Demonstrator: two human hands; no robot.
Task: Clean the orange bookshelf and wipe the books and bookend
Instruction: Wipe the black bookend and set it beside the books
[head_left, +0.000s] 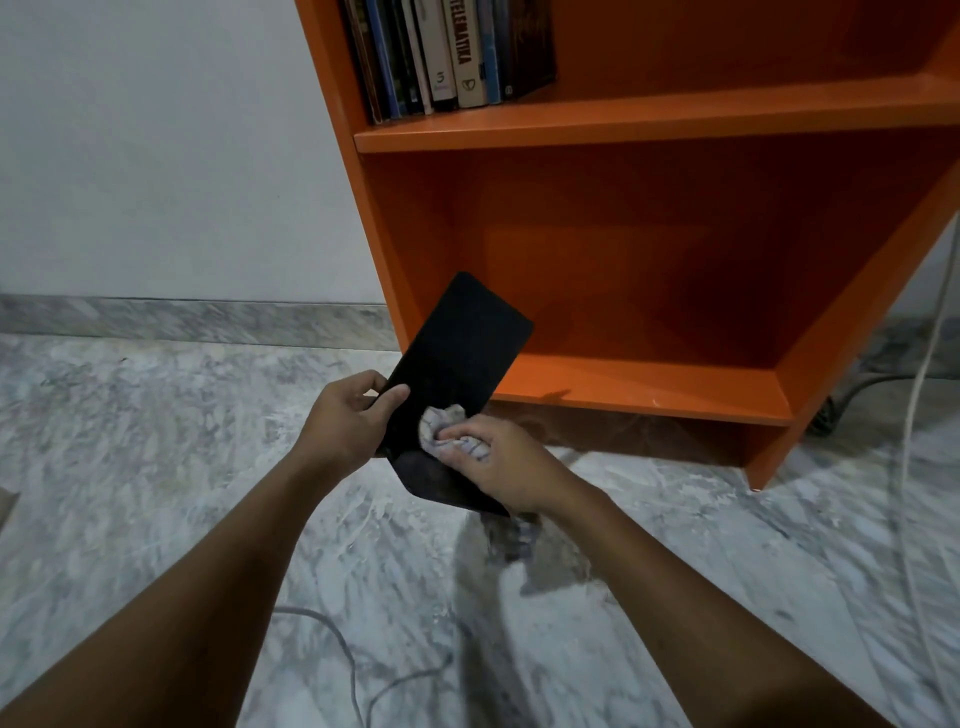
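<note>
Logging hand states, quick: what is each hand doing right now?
Left hand: grips the black bookend by its edge.
Right hand: holds the cloth against the bookend.

You are in what looks like a room in a home. An orange bookshelf (649, 119) with a row of books (447, 52) on its upper shelf stands by a plain white wall (156, 156), on a grey-veined marble floor (156, 467) with matching skirting (182, 322). Loose cables (337, 640) trail across the floor.
</note>
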